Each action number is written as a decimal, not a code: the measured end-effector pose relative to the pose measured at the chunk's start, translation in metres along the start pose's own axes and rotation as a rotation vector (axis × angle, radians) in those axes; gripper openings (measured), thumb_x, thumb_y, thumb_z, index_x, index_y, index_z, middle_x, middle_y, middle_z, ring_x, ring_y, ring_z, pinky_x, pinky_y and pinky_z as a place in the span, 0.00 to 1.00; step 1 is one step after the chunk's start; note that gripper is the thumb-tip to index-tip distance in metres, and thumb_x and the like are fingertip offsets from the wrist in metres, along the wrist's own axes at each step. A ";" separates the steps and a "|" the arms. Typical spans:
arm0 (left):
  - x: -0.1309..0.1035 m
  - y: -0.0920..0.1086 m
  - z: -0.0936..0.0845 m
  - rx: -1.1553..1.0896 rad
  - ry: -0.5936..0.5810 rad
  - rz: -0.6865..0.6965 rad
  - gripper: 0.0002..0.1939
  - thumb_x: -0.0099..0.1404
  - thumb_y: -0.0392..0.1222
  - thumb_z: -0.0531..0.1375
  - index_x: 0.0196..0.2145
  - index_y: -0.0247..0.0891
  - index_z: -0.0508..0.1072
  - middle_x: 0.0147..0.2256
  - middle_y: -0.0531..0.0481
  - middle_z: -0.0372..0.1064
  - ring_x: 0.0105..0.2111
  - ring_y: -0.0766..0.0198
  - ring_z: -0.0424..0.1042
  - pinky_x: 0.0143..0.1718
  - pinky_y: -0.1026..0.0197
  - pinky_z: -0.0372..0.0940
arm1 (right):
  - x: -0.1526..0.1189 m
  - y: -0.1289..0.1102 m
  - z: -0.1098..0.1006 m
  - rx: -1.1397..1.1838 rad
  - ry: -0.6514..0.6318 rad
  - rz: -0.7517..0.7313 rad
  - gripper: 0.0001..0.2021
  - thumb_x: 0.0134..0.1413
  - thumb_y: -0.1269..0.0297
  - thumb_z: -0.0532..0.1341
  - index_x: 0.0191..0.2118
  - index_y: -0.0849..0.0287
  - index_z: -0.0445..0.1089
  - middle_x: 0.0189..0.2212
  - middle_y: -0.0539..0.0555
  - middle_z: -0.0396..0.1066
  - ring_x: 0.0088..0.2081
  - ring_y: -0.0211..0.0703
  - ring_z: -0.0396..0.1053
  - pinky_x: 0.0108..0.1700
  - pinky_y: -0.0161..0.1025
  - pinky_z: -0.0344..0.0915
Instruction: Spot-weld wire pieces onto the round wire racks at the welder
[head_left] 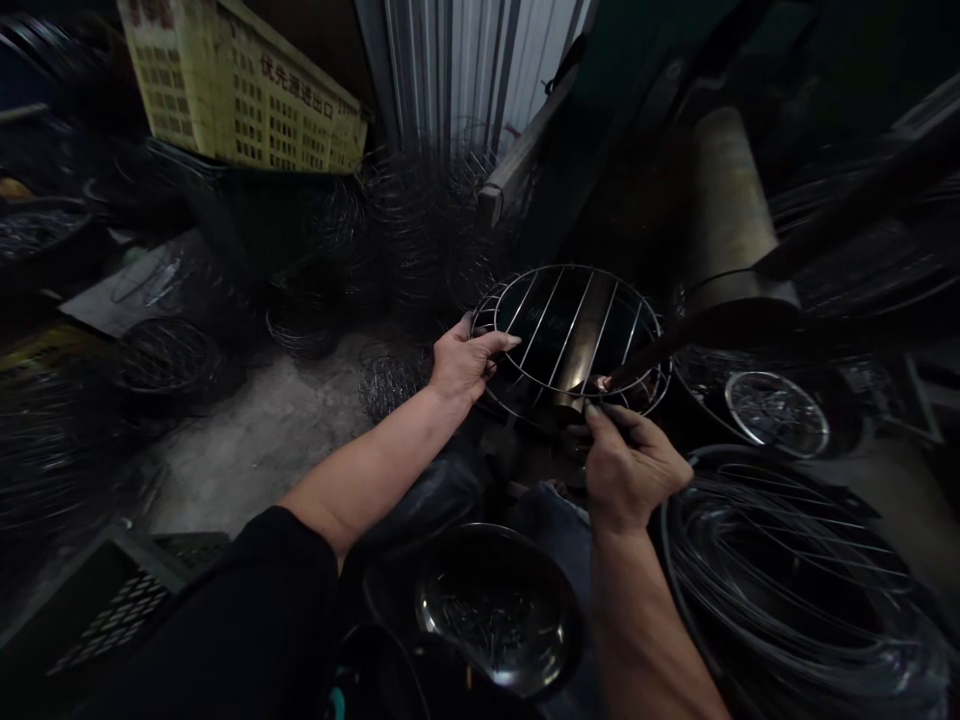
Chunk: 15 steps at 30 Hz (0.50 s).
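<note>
1. Wire rack sits ahead of us, tilted over a brass-coloured bar; our left hand grips its left rim, thumb on top, forearm reaching diagonally forward.
2. Our right hand is raised at the near rim, thumb and fingertips closed together; we cannot tell whether they pinch rim or a small piece.
3. Below, between our forearms, lies a bowl; wire coils crowd our right forearm.
4. Bare floor opens left of our left forearm.
</note>
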<state>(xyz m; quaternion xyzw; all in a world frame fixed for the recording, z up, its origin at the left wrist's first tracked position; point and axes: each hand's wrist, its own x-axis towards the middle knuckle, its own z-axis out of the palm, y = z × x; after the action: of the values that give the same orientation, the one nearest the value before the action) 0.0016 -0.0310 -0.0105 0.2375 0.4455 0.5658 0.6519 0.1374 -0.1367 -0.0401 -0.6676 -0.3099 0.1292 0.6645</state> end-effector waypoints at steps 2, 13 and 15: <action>0.001 0.001 0.002 0.009 0.010 -0.003 0.23 0.37 0.30 0.71 0.31 0.38 0.69 0.24 0.59 0.63 0.21 0.75 0.62 0.20 0.68 0.50 | 0.002 0.002 0.001 0.009 0.001 -0.008 0.12 0.42 0.56 0.71 0.29 0.61 0.77 0.24 0.52 0.75 0.22 0.45 0.75 0.26 0.40 0.74; 0.007 0.000 0.008 0.040 0.018 -0.012 0.22 0.36 0.31 0.71 0.29 0.38 0.67 0.21 0.60 0.63 0.20 0.74 0.61 0.18 0.69 0.49 | 0.009 -0.010 -0.006 0.035 -0.101 0.131 0.13 0.40 0.58 0.73 0.30 0.62 0.78 0.19 0.51 0.73 0.18 0.43 0.71 0.18 0.34 0.66; 0.009 -0.001 0.008 0.042 0.022 -0.012 0.22 0.37 0.31 0.71 0.30 0.38 0.68 0.21 0.60 0.63 0.20 0.73 0.62 0.19 0.69 0.49 | 0.008 -0.012 -0.013 0.007 -0.193 0.174 0.16 0.40 0.57 0.73 0.34 0.63 0.79 0.19 0.51 0.73 0.16 0.41 0.69 0.15 0.33 0.63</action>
<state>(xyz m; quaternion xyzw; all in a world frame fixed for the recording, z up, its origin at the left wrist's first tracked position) 0.0083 -0.0208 -0.0105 0.2422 0.4660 0.5549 0.6452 0.1486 -0.1433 -0.0256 -0.6743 -0.3126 0.2511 0.6201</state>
